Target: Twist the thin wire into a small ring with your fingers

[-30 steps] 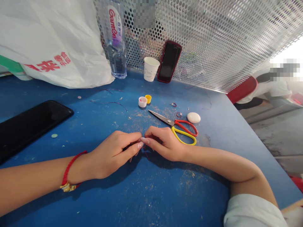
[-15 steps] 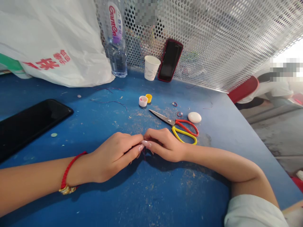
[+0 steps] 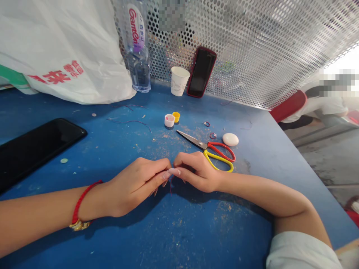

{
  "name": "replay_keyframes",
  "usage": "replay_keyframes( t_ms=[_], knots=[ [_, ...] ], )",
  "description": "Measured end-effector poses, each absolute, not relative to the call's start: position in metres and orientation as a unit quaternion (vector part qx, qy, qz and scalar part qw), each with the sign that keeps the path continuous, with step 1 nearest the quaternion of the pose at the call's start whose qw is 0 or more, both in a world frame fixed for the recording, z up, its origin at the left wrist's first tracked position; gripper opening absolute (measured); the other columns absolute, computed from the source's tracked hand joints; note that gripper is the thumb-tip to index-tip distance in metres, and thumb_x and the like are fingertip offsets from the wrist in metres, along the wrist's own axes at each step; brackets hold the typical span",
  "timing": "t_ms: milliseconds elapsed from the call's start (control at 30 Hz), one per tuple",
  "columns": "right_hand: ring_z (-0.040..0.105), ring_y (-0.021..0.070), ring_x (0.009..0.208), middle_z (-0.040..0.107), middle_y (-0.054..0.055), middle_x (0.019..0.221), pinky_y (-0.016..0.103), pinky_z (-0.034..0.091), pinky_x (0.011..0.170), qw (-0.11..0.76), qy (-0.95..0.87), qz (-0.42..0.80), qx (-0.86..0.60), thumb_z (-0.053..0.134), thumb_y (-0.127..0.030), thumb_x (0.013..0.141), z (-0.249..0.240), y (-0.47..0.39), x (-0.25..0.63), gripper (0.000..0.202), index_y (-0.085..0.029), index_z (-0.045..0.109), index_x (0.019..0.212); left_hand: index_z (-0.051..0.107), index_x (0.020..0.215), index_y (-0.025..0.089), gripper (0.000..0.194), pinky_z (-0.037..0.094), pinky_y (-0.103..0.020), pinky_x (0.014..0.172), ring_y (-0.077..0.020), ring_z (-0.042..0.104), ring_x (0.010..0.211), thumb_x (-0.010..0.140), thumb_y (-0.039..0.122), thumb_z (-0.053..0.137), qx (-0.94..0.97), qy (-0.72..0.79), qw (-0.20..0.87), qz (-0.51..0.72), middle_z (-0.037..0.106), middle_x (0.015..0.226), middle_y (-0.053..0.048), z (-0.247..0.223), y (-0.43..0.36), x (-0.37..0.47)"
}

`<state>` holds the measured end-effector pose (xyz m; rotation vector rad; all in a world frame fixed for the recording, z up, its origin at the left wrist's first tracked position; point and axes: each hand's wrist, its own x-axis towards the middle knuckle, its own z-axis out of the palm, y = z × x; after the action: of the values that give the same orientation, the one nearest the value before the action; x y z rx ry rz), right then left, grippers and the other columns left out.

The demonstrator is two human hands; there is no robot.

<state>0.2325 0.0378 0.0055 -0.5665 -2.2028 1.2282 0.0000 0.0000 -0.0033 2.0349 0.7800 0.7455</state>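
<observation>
My left hand [image 3: 134,186] and my right hand [image 3: 198,172] meet fingertip to fingertip above the blue table [image 3: 185,231]. Both are closed in a pinch. A thin dark red thread [image 3: 171,185] hangs down from between the fingertips; whatever else they hold is hidden. Just beyond my right hand lie scissors [image 3: 200,144] with one red and one yellow handle, blades pointing left. Two small thread rings [image 3: 213,136] and a white egg-shaped object [image 3: 230,139] rest close to the scissors. Farther off, a small white cap [image 3: 169,120] with pink bits inside touches a yellow cap [image 3: 176,116].
At the back stand a water bottle [image 3: 140,71], a paper cup [image 3: 179,80] and a phone [image 3: 202,71] propped on the perforated metal screen [image 3: 238,45]. A white plastic bag [image 3: 70,45] fills the back left, with a black phone [image 3: 39,149] nearer. Loose thread [image 3: 131,121] lies mid-table.
My right fingertips have shifted slightly right, and the gap between the two hands' index fingers has widened. More of the dark red thread shows below them.
</observation>
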Motion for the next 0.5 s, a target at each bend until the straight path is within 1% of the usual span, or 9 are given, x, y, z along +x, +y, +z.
replay_keyframes(
  t_ms=[167, 300, 500],
  knots=[
    [0.048, 0.0103, 0.061, 0.055, -0.005, 0.067, 0.025, 0.039, 0.061, 0.298, -0.821, 0.420, -0.245, 0.056, -0.041, 0.110, 0.0062, 0.0351, 0.2310, 0.031, -0.021, 0.056, 0.086, 0.052, 0.078, 0.021, 0.035, 0.039, -0.023, 0.052, -0.0096, 0.053, 0.050, 0.112, 0.025, 0.044, 0.795, 0.318, 0.415, 0.308, 0.058, 0.060, 0.007, -0.0021, 0.0015, 0.0020],
    [0.045, 0.0092, 0.059, 0.054, -0.006, 0.067, 0.024, 0.039, 0.061, 0.314, -0.813, 0.412, -0.266, 0.059, -0.037, 0.109, 0.0064, 0.0346, 0.2307, 0.027, -0.021, 0.057, 0.088, 0.052, 0.077, 0.021, 0.036, 0.039, -0.022, 0.051, -0.0084, 0.053, 0.049, 0.111, 0.024, 0.045, 0.788, 0.320, 0.422, 0.314, 0.057, 0.058, 0.008, -0.0009, 0.0030, 0.0037],
    [0.054, 0.0110, 0.065, 0.060, -0.004, 0.071, 0.024, 0.044, 0.064, 0.286, -0.818, 0.431, -0.254, 0.054, -0.035, 0.110, 0.0079, 0.0350, 0.2306, 0.022, -0.021, 0.057, 0.094, 0.053, 0.077, 0.021, 0.035, 0.040, -0.023, 0.052, -0.0093, 0.054, 0.050, 0.111, 0.025, 0.044, 0.786, 0.323, 0.426, 0.310, 0.058, 0.059, 0.007, -0.0002, 0.0020, 0.0045]
  ],
)
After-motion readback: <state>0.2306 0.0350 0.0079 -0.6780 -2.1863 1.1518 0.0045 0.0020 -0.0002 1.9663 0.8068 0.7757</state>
